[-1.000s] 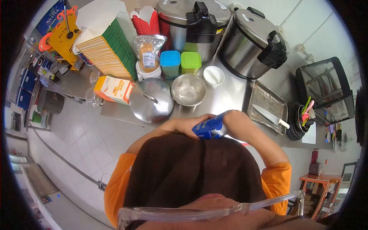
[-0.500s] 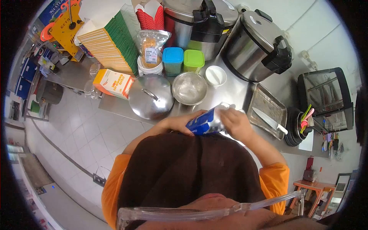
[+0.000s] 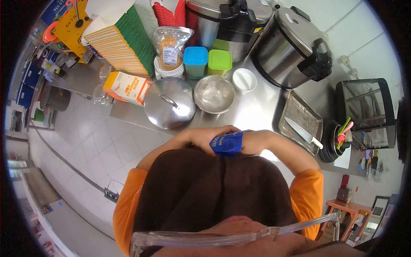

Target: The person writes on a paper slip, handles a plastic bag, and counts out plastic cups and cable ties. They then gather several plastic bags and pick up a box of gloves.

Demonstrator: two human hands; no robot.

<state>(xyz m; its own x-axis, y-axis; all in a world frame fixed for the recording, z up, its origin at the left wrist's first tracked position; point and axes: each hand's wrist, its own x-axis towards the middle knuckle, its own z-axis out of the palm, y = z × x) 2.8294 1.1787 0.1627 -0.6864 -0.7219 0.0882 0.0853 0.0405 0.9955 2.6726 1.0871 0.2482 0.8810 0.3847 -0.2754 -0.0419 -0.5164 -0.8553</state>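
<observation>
Held close against my dark-clothed chest is a blue pack of gloves (image 3: 227, 144), with part of the word "glove" legible in light print. My left hand (image 3: 207, 136) is closed around its left side. My right hand (image 3: 248, 143) reaches into the right end of the pack; its fingers are hidden inside, and only the wrist end shows. Just beyond my hands on the steel counter stand a round metal lid (image 3: 170, 109) with a handle and a metal bowl (image 3: 214, 103) with clear plastic in it.
Behind the bowl stand blue-lidded (image 3: 195, 62) and green-lidded (image 3: 219, 62) tubs and a white cup (image 3: 244, 80). A knife (image 3: 302, 130) lies across a metal tray (image 3: 287, 125) at right. Large cookers (image 3: 291, 47) stand at the back; stacked cartons (image 3: 122, 43) rise at left.
My right hand has gone from the pack's open end to inside it, out of sight. The pack has tilted nearer level and sits closer to my chest.
</observation>
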